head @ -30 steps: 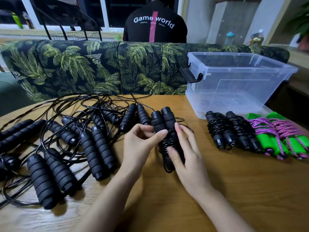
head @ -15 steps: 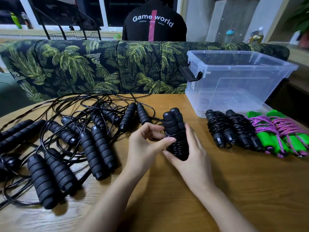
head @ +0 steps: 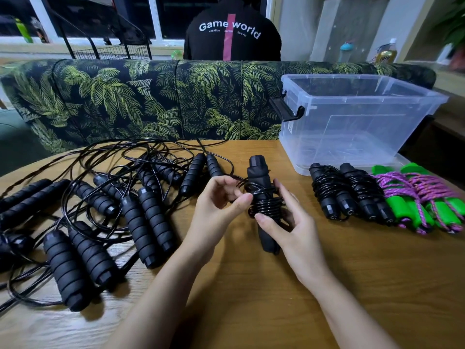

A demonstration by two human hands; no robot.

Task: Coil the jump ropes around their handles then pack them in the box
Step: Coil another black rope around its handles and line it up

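The one clearly readable text is "Game world", printed in white letters on the back of a black shirt (head: 232,34) worn by a person seated behind the sofa, far beyond the fingertips of both hands. A line of much smaller white words runs beneath it, with "forever" at its end legible and the others too small to tell. The bottle (head: 386,52) with a yellow label, beyond the right hand's fingers, carries print too blurred to read.
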